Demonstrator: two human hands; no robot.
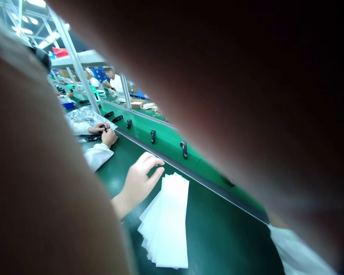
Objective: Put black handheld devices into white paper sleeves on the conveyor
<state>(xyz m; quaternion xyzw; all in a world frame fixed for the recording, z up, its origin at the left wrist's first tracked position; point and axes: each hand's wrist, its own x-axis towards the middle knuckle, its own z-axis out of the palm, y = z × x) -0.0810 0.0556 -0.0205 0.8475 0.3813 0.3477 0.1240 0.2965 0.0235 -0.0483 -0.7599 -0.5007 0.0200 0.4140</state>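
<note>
Green matting tops the long worktop (220, 236), and up along its far edge a neighbour's hands (103, 133) work beside a clear plastic bag (84, 120). Nearer me, short of that edge, my left hand (139, 183) hovers with its fingers (153, 160) loosely curled and slightly spread, pinching nothing, just beside a fanned stack of white sheets (167, 221), whose offset edges leave each sheet's end free to lift.

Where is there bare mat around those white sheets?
Free green mat lies right of the white sheets, to the metal rail and the white sleeve. It's crowded beyond the left hand, around a co-worker's hands and plastic bag.
</note>
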